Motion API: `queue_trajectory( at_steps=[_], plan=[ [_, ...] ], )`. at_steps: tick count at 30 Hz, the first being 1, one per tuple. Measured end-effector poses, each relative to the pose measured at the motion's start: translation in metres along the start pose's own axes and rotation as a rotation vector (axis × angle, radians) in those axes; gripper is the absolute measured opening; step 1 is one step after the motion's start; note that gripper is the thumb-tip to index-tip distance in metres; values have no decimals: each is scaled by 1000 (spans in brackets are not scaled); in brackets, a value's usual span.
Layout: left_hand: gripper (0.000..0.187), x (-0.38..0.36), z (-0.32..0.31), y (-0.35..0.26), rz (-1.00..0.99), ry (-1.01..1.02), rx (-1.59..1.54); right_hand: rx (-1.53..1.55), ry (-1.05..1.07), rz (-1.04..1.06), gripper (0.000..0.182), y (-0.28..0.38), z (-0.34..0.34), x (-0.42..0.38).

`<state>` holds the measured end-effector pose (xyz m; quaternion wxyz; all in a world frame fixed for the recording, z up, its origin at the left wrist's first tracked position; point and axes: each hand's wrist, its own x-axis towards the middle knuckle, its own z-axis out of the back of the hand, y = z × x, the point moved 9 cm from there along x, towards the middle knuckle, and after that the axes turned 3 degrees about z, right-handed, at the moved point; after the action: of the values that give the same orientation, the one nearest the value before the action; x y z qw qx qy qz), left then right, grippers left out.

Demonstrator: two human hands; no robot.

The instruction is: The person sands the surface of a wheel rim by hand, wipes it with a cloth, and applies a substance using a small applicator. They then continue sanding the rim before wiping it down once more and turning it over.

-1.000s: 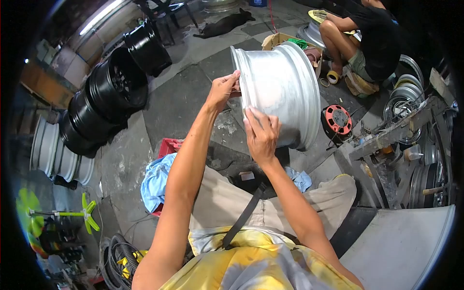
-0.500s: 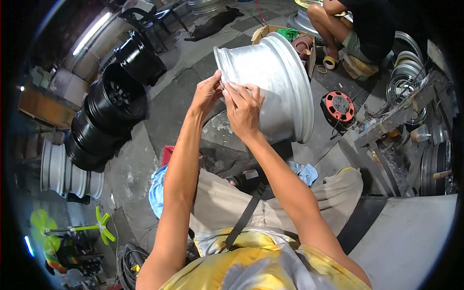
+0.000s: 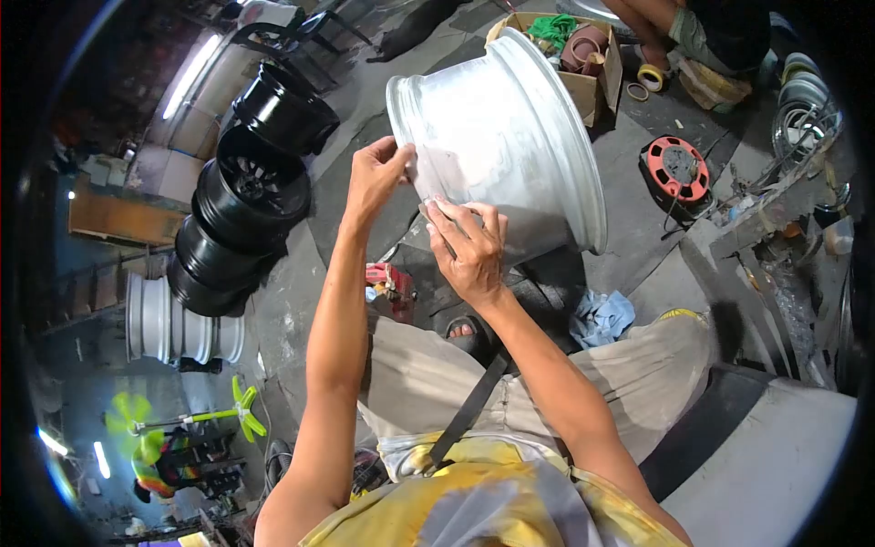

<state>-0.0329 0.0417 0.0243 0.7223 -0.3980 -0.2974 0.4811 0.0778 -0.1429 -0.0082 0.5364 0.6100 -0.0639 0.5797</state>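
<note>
One silver wheel rim (image 3: 492, 128), with the left hand (image 3: 372, 178) and the right hand (image 3: 474, 260) at its edge.
Left fingers are bent close together at this edge, right fingers half-bent with tips against it; whether either hand grips, I cannot tell. The rim extends ahead and rightward from the fingertips. Well to their right lies a red-and-black reel (image 3: 676, 170); well to their left, black wheels (image 3: 278, 114) make a row.
</note>
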Motion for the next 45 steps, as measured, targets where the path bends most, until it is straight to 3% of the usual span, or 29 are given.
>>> queue_trajectory(
  at_steps=[7, 13, 15, 19, 22, 31, 38, 43, 45],
  plan=[
    [30, -33, -16, -6, 188, 223, 298, 65, 3, -29, 29, -5, 1, 0],
    [37, -1, 10, 3, 148, 48, 23, 38, -34, 30, 29, -2, -1, -2],
    [35, 4, 11, 12, 195, 26, -370, 9, -38, 58, 29, -3, -3, 7],
    [35, 11, 2, 25, 164, 83, -531, -29, 18, 35, 27, -8, -21, 64],
    [34, 16, -1, 33, 174, 57, -605, -31, 15, 39, 30, -6, -24, 63],
    [32, 14, -4, 36, 189, 173, -630, -63, 61, 210, 29, 0, -15, 63],
    [26, -2, -5, 14, 109, 226, -364, -77, 82, 174, 31, 4, -8, 40],
    [29, -12, -7, 10, 34, 229, -390, -123, 101, 206, 34, 14, -5, 33],
    [28, -9, -16, 24, 63, 337, -538, -112, 79, 178, 29, 14, -4, 33]
  ],
)
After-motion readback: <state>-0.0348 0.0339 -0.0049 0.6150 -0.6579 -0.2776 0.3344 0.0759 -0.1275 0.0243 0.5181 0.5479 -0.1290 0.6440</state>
